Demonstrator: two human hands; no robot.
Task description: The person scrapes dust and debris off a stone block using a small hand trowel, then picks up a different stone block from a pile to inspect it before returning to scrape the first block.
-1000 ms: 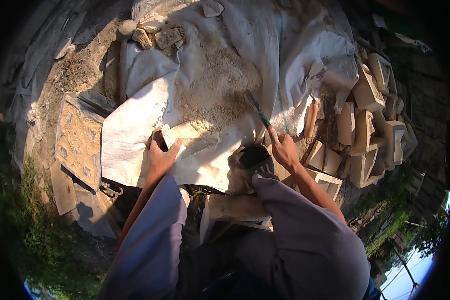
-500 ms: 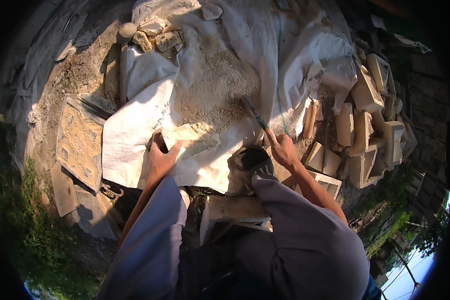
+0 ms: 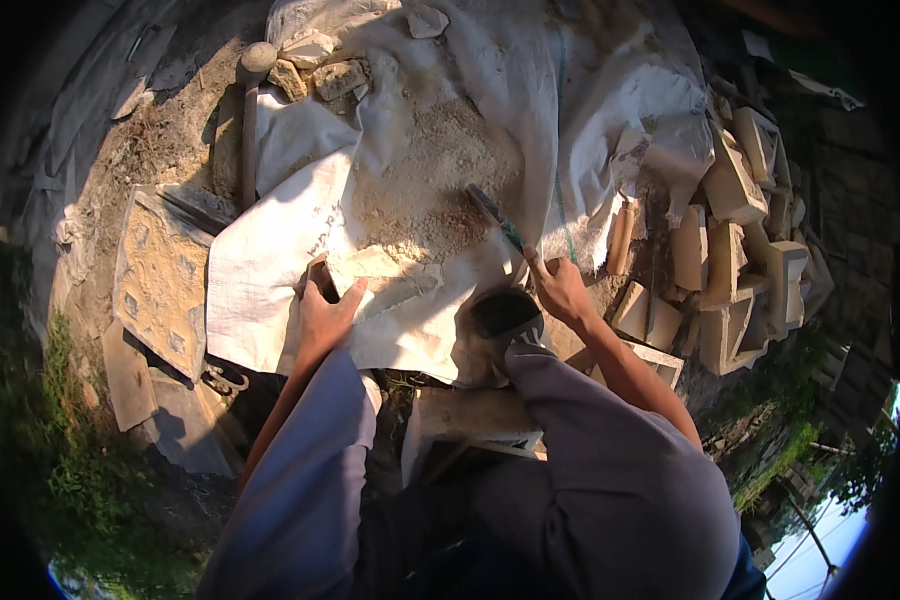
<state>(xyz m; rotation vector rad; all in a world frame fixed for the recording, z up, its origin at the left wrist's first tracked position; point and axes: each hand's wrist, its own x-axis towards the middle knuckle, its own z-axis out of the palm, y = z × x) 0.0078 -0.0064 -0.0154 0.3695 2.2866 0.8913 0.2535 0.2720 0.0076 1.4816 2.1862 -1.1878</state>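
Observed from where I stood: the left hand (image 3: pixel 328 312) held the left end of a pale block (image 3: pixel 378 264), its thumb and fingers set well apart around a dark gap. The block lay on a white woven sheet (image 3: pixel 275 235), in front of the person and left of the knee on the right side. How firmly the hand pressed, I could not tell.

The right hand (image 3: pixel 562 290) was closed around the green handle of a narrow dark tool (image 3: pixel 492 213), its far end pointing up and left over crumbled, sandy debris (image 3: pixel 435 170). Tool and block were apart.

Surroundings: a round-headed mallet (image 3: pixel 259 58) lay at the sheet's upper left edge, near several rough stones (image 3: pixel 340 80). A coarse yellowish slab (image 3: pixel 160 290) lay left of the sheet. To the right, hollow pale blocks (image 3: pixel 738 190) were piled together.
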